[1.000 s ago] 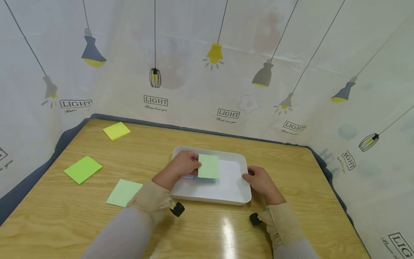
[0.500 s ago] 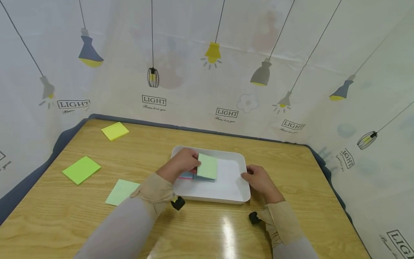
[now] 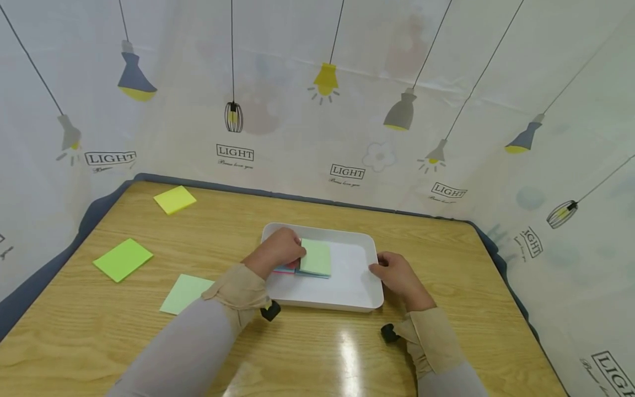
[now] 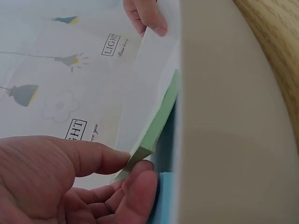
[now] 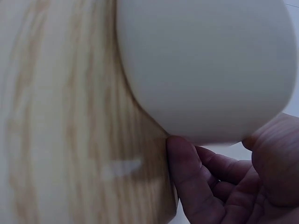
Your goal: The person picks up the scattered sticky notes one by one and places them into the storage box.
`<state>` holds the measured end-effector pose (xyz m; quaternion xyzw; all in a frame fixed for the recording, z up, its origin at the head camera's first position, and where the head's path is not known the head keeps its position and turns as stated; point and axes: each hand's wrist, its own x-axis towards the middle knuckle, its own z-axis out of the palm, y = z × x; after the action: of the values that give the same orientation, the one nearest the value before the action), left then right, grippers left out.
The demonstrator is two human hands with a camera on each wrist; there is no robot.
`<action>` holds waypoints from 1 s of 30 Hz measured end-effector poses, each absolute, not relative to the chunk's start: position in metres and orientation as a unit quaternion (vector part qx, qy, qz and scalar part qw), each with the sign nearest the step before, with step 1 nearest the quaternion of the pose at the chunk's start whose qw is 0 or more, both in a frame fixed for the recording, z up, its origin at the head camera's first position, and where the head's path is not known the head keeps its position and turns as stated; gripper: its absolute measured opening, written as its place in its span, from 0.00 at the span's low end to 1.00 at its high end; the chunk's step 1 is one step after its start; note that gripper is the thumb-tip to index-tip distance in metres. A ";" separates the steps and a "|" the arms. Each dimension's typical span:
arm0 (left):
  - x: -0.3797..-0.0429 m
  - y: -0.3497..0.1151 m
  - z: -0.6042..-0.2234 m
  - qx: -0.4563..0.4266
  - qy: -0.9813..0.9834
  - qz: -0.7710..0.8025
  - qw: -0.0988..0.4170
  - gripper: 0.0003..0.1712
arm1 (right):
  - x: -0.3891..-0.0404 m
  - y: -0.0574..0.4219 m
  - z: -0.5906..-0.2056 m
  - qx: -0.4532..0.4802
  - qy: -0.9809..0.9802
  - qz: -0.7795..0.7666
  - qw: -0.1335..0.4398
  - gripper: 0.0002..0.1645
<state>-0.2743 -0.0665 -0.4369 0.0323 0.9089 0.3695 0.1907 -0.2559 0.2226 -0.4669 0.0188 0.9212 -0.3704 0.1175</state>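
Note:
A white tray (image 3: 354, 281) stands on the wooden table. Over its left half, my left hand (image 3: 280, 248) pinches the left edge of a pale green sticky note pad (image 3: 316, 256) between thumb and fingers. Beneath this pad a blue pad (image 4: 166, 198) shows, and in the head view a strip of pink-edged blue pad (image 3: 284, 269) peeks out by the hand. In the left wrist view, the green pad (image 4: 156, 121) slants over the blue one. My right hand (image 3: 399, 275) grips the tray's right rim, its thumb on the inside; the right wrist view has those fingers (image 5: 187, 172) under the tray's edge.
Left of the tray lie a yellow pad (image 3: 175, 199), a bright green pad (image 3: 123, 260) and a second pale green pad (image 3: 184, 294), partly covered by the left sleeve (image 3: 193, 336). A curtain (image 3: 278, 165) printed with lamps hangs behind the table.
The pale green pad has come down and lies flatter over the blue pad, with my left hand still on its edge. My right hand keeps its hold on the tray.

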 end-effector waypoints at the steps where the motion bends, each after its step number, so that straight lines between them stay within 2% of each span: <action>1: -0.274 -0.067 -0.437 0.032 0.910 0.368 0.190 0.11 | -0.256 0.223 -0.467 0.019 0.921 -0.370 0.119 0.24; 14: -0.274 -0.064 -0.441 0.051 0.930 0.332 0.150 0.11 | -0.255 0.223 -0.467 0.016 0.919 -0.377 0.116 0.23; 24: -0.273 -0.065 -0.443 0.032 0.923 0.348 0.160 0.08 | -0.256 0.222 -0.469 0.014 0.919 -0.378 0.115 0.23; 30: -0.272 -0.068 -0.444 0.032 0.918 0.361 0.163 0.11 | -0.256 0.223 -0.468 0.017 0.918 -0.377 0.122 0.24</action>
<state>-0.2724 -0.0679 -0.4438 0.0316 0.9178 0.3608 0.1627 -0.2557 0.2225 -0.4679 0.0171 0.9179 -0.3773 0.1218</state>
